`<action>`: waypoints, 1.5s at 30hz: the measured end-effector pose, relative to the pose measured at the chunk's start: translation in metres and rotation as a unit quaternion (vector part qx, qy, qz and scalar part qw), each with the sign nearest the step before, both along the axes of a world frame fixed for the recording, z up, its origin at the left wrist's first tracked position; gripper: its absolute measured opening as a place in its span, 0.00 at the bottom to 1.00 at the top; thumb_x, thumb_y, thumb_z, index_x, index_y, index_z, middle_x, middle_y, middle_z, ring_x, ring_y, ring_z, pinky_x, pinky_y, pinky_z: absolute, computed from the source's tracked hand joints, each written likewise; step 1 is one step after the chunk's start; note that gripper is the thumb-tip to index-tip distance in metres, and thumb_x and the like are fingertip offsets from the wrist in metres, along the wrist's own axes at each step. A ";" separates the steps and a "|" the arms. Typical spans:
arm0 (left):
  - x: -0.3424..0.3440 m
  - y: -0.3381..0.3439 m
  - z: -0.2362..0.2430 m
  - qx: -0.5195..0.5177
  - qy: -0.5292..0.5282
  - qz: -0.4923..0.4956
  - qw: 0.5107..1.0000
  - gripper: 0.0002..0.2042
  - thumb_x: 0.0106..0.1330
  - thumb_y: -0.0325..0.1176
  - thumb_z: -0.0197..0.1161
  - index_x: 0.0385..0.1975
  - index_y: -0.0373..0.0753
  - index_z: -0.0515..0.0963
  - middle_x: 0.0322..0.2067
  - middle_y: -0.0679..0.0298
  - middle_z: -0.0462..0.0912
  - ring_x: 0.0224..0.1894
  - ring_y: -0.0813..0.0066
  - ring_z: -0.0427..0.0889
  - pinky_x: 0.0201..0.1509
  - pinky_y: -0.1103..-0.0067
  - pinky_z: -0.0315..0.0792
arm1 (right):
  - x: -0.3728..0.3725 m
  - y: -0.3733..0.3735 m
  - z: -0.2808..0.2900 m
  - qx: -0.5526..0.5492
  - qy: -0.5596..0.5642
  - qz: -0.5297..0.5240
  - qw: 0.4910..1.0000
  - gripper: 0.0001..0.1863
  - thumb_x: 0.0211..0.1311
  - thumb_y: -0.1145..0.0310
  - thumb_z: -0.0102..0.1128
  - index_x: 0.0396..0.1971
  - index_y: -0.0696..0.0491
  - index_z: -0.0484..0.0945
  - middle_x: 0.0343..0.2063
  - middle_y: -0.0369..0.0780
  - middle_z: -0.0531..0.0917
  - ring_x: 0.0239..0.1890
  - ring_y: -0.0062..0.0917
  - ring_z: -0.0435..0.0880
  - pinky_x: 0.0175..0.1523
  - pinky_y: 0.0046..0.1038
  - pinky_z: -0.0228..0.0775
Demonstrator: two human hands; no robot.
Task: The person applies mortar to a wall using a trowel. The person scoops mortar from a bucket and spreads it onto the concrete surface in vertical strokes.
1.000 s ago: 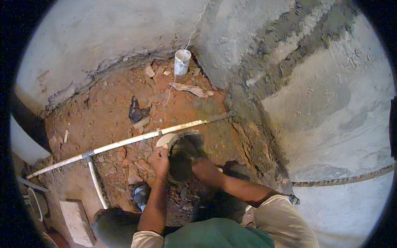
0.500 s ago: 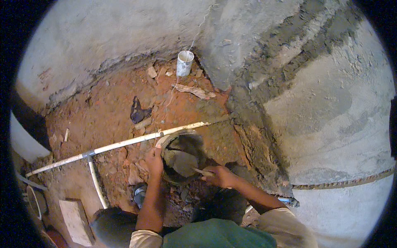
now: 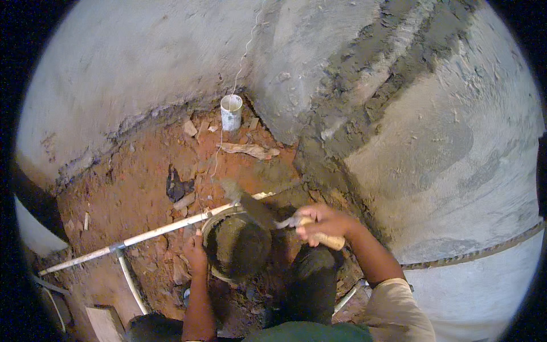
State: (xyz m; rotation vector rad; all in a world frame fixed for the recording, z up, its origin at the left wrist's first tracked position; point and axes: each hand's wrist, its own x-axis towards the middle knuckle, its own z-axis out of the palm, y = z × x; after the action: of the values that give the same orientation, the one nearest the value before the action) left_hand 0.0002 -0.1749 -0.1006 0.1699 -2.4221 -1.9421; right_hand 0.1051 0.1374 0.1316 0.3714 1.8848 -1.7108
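The right hand (image 3: 325, 223) is gripping the trowel (image 3: 257, 211), fingers wrapped around its handle, above the bucket's (image 3: 218, 215) far-right rim, while the left hand (image 3: 196, 253) is resting at its left side, closure unclear, and careful handling is probably requiring a level blade.

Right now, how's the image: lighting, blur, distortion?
Head view: black corners around the fisheye circle; brown strip on the right wall curves near the rim. Head view: wall fairly bright, inside of the bucket dark. Head view: trowel blade looks slightly smeared, perhaps motion; white container reads clearer.
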 end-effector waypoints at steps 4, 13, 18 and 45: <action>-0.003 -0.002 0.008 0.035 0.019 -0.026 0.999 0.20 0.62 0.40 0.57 0.12 0.37 0.64 0.13 0.74 0.59 0.19 0.82 0.55 0.21 0.79 0.50 | -0.006 0.084 -0.046 -0.005 0.029 -0.223 0.974 0.12 0.55 0.62 0.57 0.34 0.54 0.74 0.18 0.36 0.76 0.14 0.21 0.74 0.18 0.23 0.69; -0.004 -0.011 0.017 -0.051 0.005 -0.028 0.998 0.19 0.63 0.38 0.56 0.11 0.38 0.61 0.14 0.74 0.57 0.21 0.83 0.55 0.24 0.81 0.51 | 0.107 0.015 -0.037 0.050 -0.036 -0.271 0.961 0.16 0.55 0.61 0.59 0.37 0.56 0.72 0.22 0.38 0.77 0.18 0.21 0.75 0.21 0.23 0.69; 0.007 0.017 0.045 0.045 -0.058 -0.042 0.996 0.18 0.63 0.37 0.55 0.12 0.41 0.61 0.15 0.76 0.57 0.20 0.85 0.52 0.23 0.82 0.47 | 0.129 -0.038 -0.116 0.336 0.200 0.053 0.919 0.17 0.55 0.61 0.57 0.39 0.57 0.72 0.25 0.46 0.78 0.24 0.34 0.79 0.29 0.36 0.72; 0.016 0.011 0.023 0.024 0.004 -0.028 0.999 0.17 0.63 0.37 0.55 0.13 0.38 0.66 0.14 0.76 0.59 0.20 0.85 0.55 0.22 0.81 0.50 | 0.075 -0.072 -0.124 0.179 0.169 0.163 0.955 0.25 0.46 0.53 0.64 0.39 0.55 0.74 0.33 0.46 0.78 0.36 0.38 0.78 0.42 0.35 0.69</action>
State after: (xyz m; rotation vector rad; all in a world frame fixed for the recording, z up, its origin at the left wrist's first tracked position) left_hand 0.0161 -0.1635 -0.0774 0.0969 -2.4018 -2.0211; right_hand 0.1806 0.0656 0.0081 -0.1096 2.3582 -1.2710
